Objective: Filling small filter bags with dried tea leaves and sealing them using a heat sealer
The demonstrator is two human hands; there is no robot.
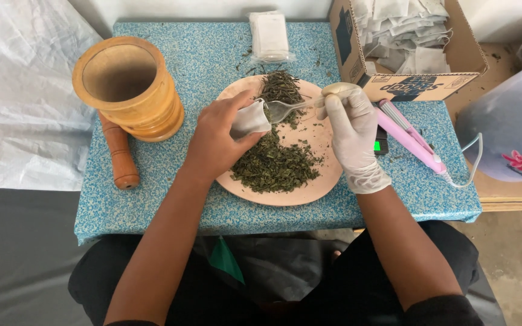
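A pale crumpled plastic sheet is lying at nine o'clock, off the edge of the blue speckled table. On the table at ten o'clock a wooden mortar is standing upright, and a wooden pestle is lying just below it, touching its base.

The bare left hand is reaching in over the left rim of the pink plate, its fingers curling round and pinching a small white sachet, which is being held with its mouth facing three o'clock. Under and beside it a heap of dried green leaves is covering the middle of the plate, with longer stems piled toward twelve o'clock.

The right hand, in a white glove, is gripping the handle of a clear plastic spoon, fingers closed round it; the spoon's bowl is pointing toward nine o'clock and sitting right at the sachet's mouth, above the leaves.

At twelve o'clock a small clear pack of white sachets is lying flat on the table. At one o'clock an open cardboard box is holding more white sachets. Just right of the gloved hand, at three o'clock, a pink heat-sealing tool is lying slantwise with its white cord trailing off toward a pale bag with a pink flower print.
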